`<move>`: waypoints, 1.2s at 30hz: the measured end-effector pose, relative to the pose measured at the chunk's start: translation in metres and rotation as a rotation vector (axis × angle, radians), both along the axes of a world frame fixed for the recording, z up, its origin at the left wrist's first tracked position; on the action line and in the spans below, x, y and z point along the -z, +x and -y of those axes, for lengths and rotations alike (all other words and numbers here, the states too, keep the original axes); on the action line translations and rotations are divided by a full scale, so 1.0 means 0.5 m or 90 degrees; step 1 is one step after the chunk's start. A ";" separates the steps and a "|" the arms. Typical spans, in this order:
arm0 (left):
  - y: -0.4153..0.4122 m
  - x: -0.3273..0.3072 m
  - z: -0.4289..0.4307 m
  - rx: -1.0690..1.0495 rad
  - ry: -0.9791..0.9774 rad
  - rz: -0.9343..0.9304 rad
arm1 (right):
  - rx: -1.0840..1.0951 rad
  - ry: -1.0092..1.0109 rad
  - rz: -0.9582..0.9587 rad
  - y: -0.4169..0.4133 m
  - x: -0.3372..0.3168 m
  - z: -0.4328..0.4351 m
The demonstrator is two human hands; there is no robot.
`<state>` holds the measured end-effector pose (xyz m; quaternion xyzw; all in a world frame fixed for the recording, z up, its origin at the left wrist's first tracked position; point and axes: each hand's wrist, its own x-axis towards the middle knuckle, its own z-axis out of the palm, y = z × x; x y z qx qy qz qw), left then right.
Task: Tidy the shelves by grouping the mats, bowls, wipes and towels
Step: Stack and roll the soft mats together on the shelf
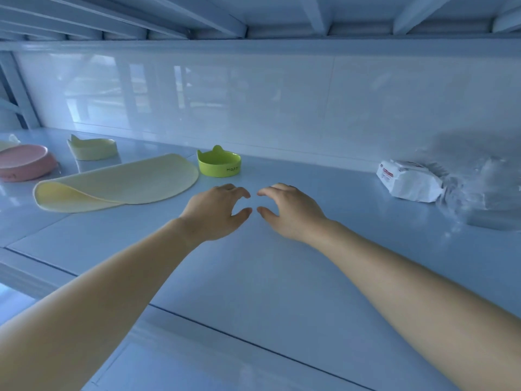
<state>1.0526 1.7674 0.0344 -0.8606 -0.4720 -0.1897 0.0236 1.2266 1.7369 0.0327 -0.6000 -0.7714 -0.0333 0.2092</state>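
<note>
My left hand [217, 211] and my right hand [287, 210] hover side by side over the white shelf [253, 277], fingers loosely curved, holding nothing. Just beyond them stands a green bowl [219, 162] with cat ears. Left of it lies a pale yellow mat [121, 183], its near left edge curled up. Farther left sit a pale yellow cat-ear bowl [93, 148] and a pink bowl [25, 162]. At the right lies a white pack of wipes [408, 182], with a blurred clear-wrapped bundle [485, 190] beside it.
The white back panel [253, 94] closes the shelf behind the objects. The upper shelf's slats [253, 15] run low overhead. A white frame post [19, 88] stands at the far left.
</note>
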 end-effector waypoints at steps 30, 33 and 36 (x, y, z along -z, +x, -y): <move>-0.444 0.021 -0.267 0.058 -0.024 -0.073 | -0.025 -0.083 -0.015 -0.410 0.031 -0.260; -0.440 0.021 -0.271 0.049 -0.037 -0.065 | -0.023 -0.084 -0.027 -0.409 0.030 -0.268; -0.436 0.019 -0.270 0.054 -0.050 -0.059 | -0.028 -0.076 -0.043 -0.406 0.034 -0.270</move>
